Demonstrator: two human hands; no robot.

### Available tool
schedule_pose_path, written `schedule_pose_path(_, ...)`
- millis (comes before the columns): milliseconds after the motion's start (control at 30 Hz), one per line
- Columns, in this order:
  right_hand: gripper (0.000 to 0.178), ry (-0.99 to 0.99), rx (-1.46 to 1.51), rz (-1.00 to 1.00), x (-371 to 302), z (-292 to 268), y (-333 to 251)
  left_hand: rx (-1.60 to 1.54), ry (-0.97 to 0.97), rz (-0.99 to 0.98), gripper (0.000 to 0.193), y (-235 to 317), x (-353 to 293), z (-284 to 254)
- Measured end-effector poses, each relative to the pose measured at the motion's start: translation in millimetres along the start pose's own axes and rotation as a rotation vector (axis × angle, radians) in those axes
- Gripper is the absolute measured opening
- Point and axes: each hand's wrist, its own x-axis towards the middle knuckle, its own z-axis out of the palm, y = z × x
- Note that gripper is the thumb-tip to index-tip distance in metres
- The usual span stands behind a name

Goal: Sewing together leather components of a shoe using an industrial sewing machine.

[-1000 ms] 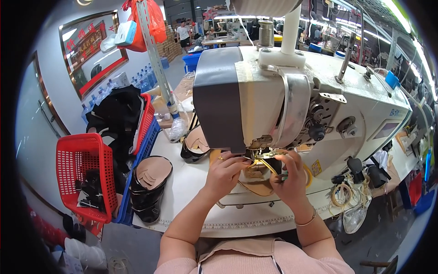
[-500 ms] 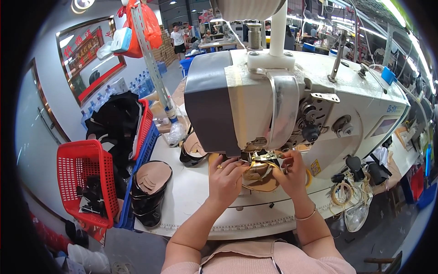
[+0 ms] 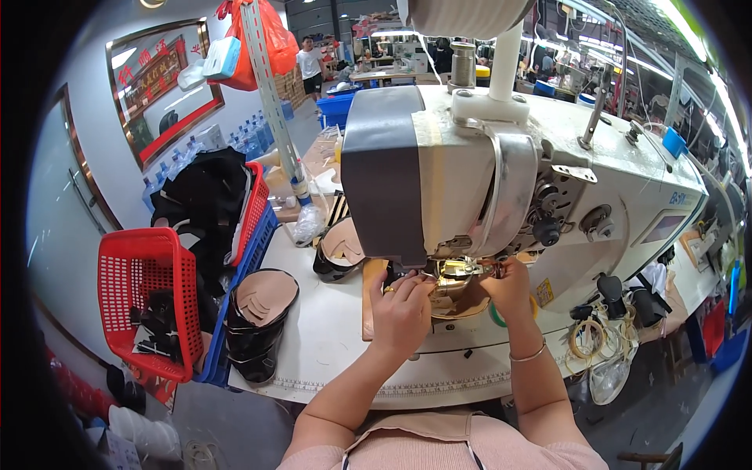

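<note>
At the needle area of a white and dark grey sewing machine [image 3: 384,172], a beige curved piece [image 3: 464,305], seemingly a shoe part, sits under the lit metal foot [image 3: 462,270]. My left hand [image 3: 403,312], wearing a ring, has its bent fingers together at the piece's left edge. My right hand [image 3: 509,291] is closed on the other side, its fingertips up by the metal guide and partly hidden; what they grip cannot be made out. Left of the machine stand two stacks of black glossy shoe pieces with beige lining, a near stack [image 3: 262,325] and a far stack [image 3: 342,244].
A red basket [image 3: 149,301] with black scraps stands at the left beside a blue crate [image 3: 235,329] heaped with black material. A metal post [image 3: 274,102] rises behind. Rolls of binding tape [image 3: 587,333] hang at the right table edge. Another person [image 3: 311,66] stands far back.
The view has shifted, so the machine sits farther right. My right hand has drawn up closer to the metal guide, and the beige piece shows less between my hands.
</note>
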Motion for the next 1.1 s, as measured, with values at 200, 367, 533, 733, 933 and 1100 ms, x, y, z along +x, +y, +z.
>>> schedule_pose_path(200, 0.017, 0.006, -0.145, 0.001, 15, 0, 20, -0.64, -0.105, -0.408, 0.038, -35, -7, -1)
schedule_pose_path(367, 0.023, 0.056, -0.206, -0.023, 7, 7, 8, -1.498, -0.167, -1.049, 0.05, -54, 1, 7)
schedule_pose_path(533, 0.027, 0.199, -0.087, -0.348, -18, 9, 21, -1.745, -0.185, -1.062, 0.053, -54, 1, 5)
schedule_pose_path(733, 0.028, 0.211, -0.367, -0.848, -47, 17, -7, -1.908, -0.177, -1.097, 0.049, -49, -4, -6)
schedule_pose_path(933, 0.027, 0.072, -0.557, -0.908, -47, 23, -24, -1.837, -0.102, -1.081, 0.047, -32, -5, -19)
schedule_pose_path(1100, 0.029, 0.048, -0.58, -0.907, -49, 21, -26, -1.793, 0.024, -1.076, 0.038, -24, -4, -15)
